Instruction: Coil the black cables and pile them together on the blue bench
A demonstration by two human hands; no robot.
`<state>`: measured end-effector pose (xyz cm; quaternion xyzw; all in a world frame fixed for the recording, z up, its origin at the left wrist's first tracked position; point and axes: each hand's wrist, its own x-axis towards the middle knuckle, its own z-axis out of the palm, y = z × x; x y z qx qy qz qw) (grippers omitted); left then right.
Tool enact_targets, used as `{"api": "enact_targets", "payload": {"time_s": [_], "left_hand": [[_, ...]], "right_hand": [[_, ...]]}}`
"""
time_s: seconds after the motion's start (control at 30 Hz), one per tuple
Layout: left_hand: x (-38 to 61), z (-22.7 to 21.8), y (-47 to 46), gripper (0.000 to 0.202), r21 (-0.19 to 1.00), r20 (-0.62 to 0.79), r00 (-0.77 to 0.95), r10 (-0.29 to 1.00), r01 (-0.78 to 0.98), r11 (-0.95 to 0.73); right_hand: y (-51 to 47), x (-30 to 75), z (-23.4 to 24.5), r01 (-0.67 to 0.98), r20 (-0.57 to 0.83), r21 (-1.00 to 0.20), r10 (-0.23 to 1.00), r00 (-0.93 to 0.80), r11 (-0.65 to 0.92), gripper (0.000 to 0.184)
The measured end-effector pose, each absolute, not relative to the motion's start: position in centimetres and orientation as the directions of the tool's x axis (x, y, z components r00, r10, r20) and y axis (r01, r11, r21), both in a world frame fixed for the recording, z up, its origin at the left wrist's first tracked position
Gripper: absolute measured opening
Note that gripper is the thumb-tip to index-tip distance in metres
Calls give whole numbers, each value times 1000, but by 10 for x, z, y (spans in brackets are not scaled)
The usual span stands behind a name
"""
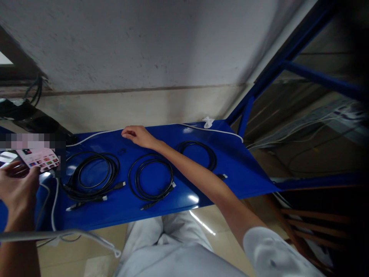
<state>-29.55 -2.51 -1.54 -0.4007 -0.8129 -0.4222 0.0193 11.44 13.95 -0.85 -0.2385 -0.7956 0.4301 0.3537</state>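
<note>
Head view: left grip (21, 171) holds phone-like item (43, 159); right grip (135, 134) curls narrowly near white cable (99, 133), contents I cannot tell.

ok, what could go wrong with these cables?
The right forearm overlaps the right coil in this view; it might snag it. The middle coil has a plug near the front edge of the blue table, so a knock could send it over.

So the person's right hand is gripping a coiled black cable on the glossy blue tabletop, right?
Not quite: the head view shows the right hand gripping none of the coiled black cables on the glossy blue tabletop; it is near the thin white cable.
</note>
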Motion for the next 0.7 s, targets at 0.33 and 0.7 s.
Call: {"api": "enact_targets", "payload": {"time_s": [0.33,0.7], "left_hand": [[-294,-1,-14,21,785,297,-821,488,500,364],[-302,-12,-14,33,887,162,-840,519,354,296]], "right_hand": [[64,180,35,-550,112,-811,871,-479,-198,33],[61,189,-10,-278,250,-950,877,-410,141,26]]}}
